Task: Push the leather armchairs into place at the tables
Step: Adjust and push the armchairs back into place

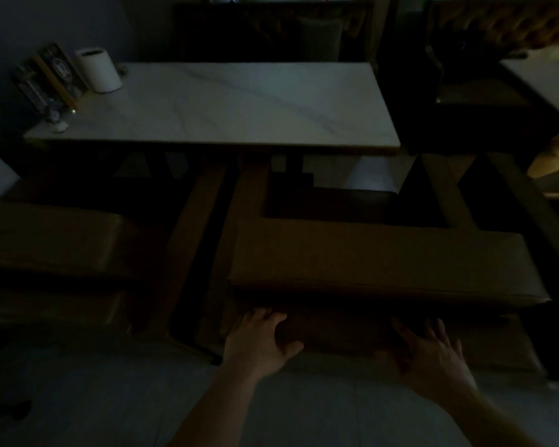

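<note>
The room is very dark. A brown leather armchair (381,262) stands in front of me with its back towards me, facing a white marble-topped table (233,104). Its armrests reach under the table's near edge. My left hand (262,340) lies flat against the lower back of the chair, fingers spread. My right hand (433,353) rests on the same back panel further right, fingers also spread. A second brown armchair (49,240) stands at the left, beside the first, at the same table.
On the table's far left corner stand a white paper roll (99,70) and menu cards in a holder (50,77). Another table (549,88) and dark chair (471,91) are at the right. Pale tiled floor (110,398) lies below me.
</note>
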`<state>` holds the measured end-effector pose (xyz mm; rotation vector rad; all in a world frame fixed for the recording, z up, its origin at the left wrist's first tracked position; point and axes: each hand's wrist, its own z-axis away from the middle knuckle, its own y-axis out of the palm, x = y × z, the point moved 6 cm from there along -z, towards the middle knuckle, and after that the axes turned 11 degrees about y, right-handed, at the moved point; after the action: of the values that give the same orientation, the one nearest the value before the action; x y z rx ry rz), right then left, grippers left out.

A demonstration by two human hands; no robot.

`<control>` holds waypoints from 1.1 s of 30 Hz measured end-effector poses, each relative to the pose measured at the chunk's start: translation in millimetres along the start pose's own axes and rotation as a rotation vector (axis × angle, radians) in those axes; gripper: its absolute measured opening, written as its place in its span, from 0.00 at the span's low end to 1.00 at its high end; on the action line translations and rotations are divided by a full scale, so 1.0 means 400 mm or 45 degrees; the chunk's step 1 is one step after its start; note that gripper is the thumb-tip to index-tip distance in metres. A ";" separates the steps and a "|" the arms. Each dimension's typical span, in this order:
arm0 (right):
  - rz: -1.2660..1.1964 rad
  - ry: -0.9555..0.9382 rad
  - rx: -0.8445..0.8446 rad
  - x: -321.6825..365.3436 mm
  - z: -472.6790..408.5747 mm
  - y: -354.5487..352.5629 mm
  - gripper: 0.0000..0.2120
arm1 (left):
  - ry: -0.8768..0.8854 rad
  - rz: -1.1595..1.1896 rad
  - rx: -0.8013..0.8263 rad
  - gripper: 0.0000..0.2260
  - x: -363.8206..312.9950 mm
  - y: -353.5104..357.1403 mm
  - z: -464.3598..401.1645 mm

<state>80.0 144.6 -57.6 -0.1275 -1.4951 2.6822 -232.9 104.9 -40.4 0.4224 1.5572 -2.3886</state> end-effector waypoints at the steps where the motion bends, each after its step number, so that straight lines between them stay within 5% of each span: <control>1: 0.001 -0.021 0.018 0.009 0.022 -0.007 0.41 | 0.015 -0.007 -0.005 0.35 -0.011 -0.013 0.020; 10: -0.123 -0.008 0.153 0.010 0.262 -0.145 0.43 | 0.171 0.004 0.099 0.41 -0.151 -0.151 0.197; 14: -0.212 -0.023 0.030 -0.026 0.385 -0.196 0.55 | 0.193 -0.012 0.111 0.43 -0.223 -0.183 0.265; 17: -0.289 -0.042 0.014 -0.064 0.471 -0.219 0.55 | 0.226 -0.028 0.106 0.43 -0.291 -0.197 0.305; 21: -0.299 -0.049 -0.035 -0.146 0.534 -0.239 0.73 | 0.300 -0.003 0.106 0.44 -0.372 -0.198 0.351; 33: -0.316 -0.023 -0.218 -0.531 0.625 -0.292 0.43 | 0.335 -0.121 0.082 0.44 -0.759 -0.125 0.421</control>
<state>267.1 -26.5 181.2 0.0697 -1.6248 2.3690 12.3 -12.7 180.7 0.7168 1.6432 -2.5453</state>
